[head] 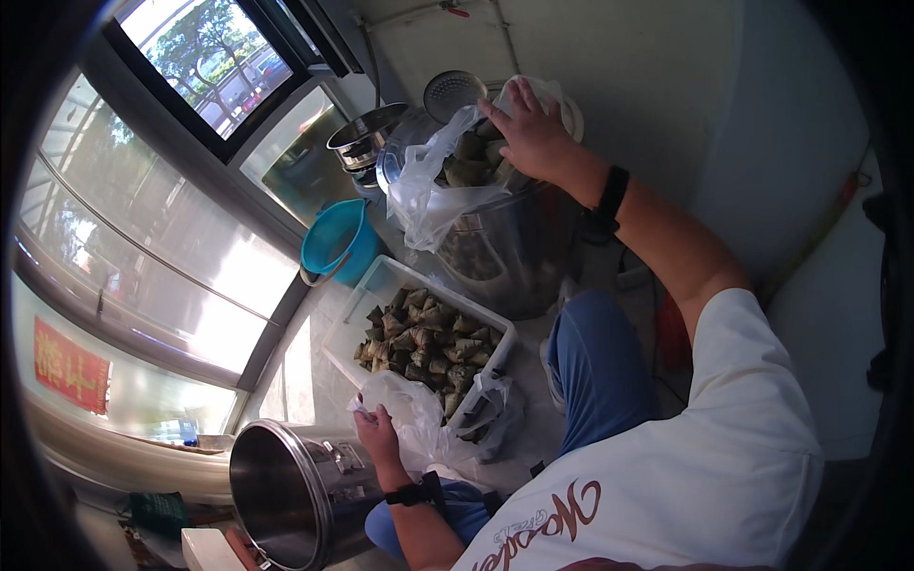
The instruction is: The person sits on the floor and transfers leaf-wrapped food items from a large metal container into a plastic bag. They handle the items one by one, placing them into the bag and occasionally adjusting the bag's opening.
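Observation:
My right hand (pixel 534 135) rests, fingers spread, on the rim of a clear plastic bag (pixel 421 189). That bag lies over the top of a large steel pot (pixel 500 250) and holds leaf-wrapped dumplings (pixel 468 160). Lower down, my left hand (pixel 377 432) pinches the edge of another clear plastic bag (pixel 428 428). This second bag drapes against the near end of a white plastic crate (pixel 503 346), in which many tied leaf-wrapped dumplings (pixel 421 335) are piled.
An empty steel barrel (pixel 275 492) lies tipped at the lower left. A blue bucket (pixel 368 246) stands beyond the crate, with a steel pot (pixel 364 132) behind it. A perforated skimmer (pixel 453 96) is beside the big pot. Steel cabinets (pixel 157 214) line the left.

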Action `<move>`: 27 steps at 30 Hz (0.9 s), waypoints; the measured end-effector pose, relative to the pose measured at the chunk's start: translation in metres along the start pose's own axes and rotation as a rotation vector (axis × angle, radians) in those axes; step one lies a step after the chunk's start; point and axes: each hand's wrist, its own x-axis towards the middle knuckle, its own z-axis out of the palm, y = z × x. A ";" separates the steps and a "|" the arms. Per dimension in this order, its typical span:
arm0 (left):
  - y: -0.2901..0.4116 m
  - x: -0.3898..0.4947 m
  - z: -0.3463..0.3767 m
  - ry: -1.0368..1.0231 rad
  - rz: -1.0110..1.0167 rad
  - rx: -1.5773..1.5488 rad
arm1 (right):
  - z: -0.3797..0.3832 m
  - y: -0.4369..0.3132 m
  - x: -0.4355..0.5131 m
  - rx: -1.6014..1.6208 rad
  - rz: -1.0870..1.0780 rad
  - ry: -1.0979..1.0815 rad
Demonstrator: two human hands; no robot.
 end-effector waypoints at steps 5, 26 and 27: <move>0.003 -0.002 -0.006 0.008 -0.008 -0.028 | 0.001 0.004 0.008 0.009 0.009 0.017; 0.010 -0.004 -0.012 0.005 -0.036 -0.004 | -0.010 -0.002 -0.001 0.322 -0.045 -0.094; 0.010 -0.004 -0.012 0.003 -0.033 0.004 | -0.011 -0.003 -0.003 0.350 -0.077 -0.078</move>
